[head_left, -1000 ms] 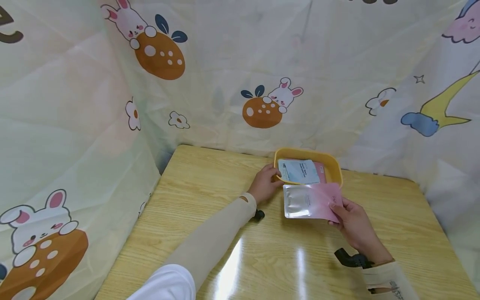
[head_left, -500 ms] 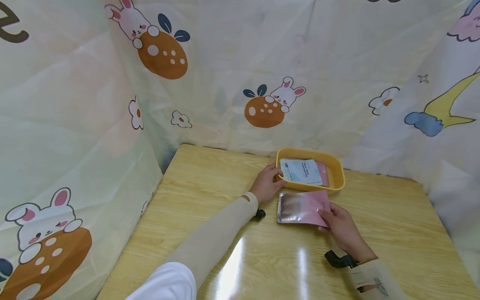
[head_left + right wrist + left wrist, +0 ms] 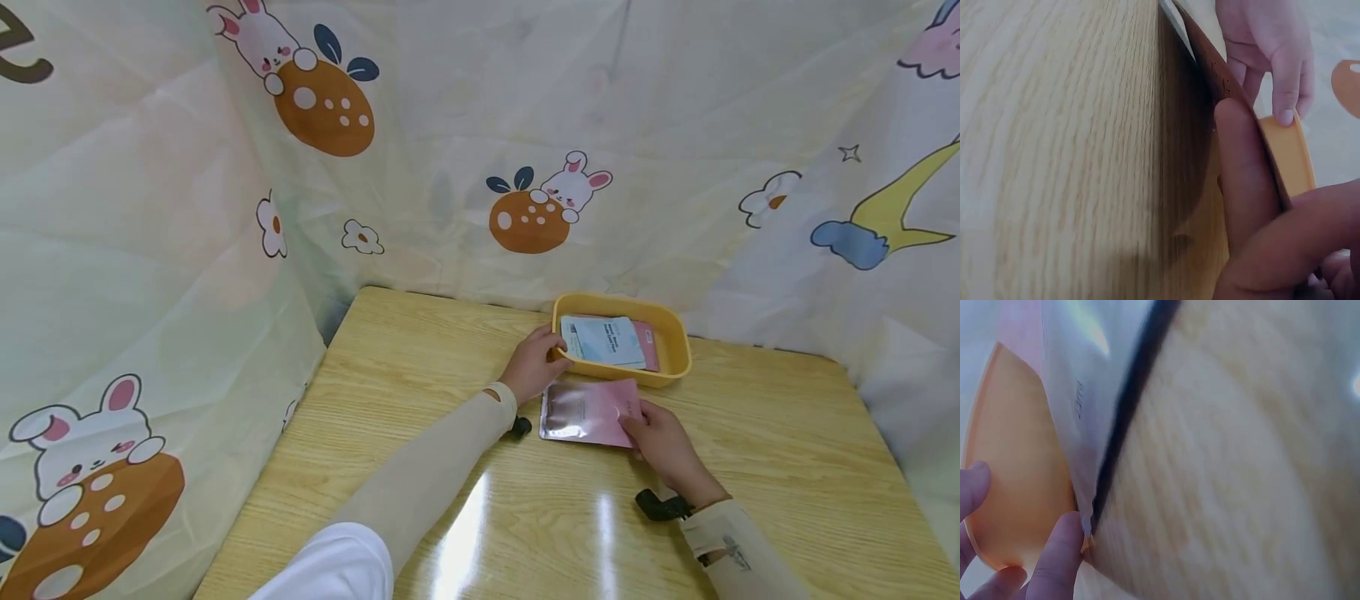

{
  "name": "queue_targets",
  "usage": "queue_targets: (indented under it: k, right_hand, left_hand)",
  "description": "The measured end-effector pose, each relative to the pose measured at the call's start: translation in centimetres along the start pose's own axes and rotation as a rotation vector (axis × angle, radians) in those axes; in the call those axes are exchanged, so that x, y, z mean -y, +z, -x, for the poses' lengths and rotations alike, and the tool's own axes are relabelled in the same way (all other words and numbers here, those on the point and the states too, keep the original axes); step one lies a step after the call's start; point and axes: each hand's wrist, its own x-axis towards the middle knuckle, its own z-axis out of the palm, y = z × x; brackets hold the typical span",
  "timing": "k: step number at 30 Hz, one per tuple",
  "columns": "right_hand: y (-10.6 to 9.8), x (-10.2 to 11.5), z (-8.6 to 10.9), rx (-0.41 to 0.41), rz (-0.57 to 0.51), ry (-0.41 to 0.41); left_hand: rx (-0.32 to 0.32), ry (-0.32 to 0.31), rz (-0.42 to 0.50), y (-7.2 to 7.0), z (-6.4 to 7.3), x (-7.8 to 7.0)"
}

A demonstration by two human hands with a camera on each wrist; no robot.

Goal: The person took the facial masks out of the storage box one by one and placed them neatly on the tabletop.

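My right hand (image 3: 670,446) pinches the right end of a pink and silver foil sachet (image 3: 585,412), thumb on top. The sachet lies low over the table just in front of a yellow plastic basket (image 3: 681,354). At the basket's left front corner, my left hand (image 3: 531,367) holds the rim. The left wrist view shows the left fingers (image 3: 1057,556) on the basket wall, with the sachet's corner right beside a fingertip. Edge-on in the right wrist view, the sachet (image 3: 1235,87) stands slightly off the wood. Inside the basket, a light blue sachet (image 3: 611,340) overlaps a pink sachet (image 3: 648,346).
The wooden table (image 3: 420,358) ends at a cloth backdrop (image 3: 435,167) printed with rabbits, behind the basket and along the left. Wood surface extends left, right and in front of both hands. Black wrist mounts (image 3: 663,506) sit on the forearms.
My right hand has drawn the sachet left and down, away from over the basket's front edge to the table in front of it. The left hand keeps its hold on the rim.
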Motion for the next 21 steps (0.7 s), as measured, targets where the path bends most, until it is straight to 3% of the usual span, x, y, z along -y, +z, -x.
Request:
queue_targets:
  k: [9,14,21]
  right_hand:
    - [-0.5,0.2,-0.1,-0.085,0.372,-0.013]
    - [-1.7,0.2,0.3,-0.113,0.426,0.015]
    - [-2.3,0.6,0.5,-0.145,0.452,-0.023]
  left_hand:
    - [0.003,0.004,0.002,-0.1,0.1,-0.2]
    - [0.007,0.003,0.015,-0.1,0.2,-0.2]
    - [-0.002,0.01,0.01,-0.3,0.2,-0.1]
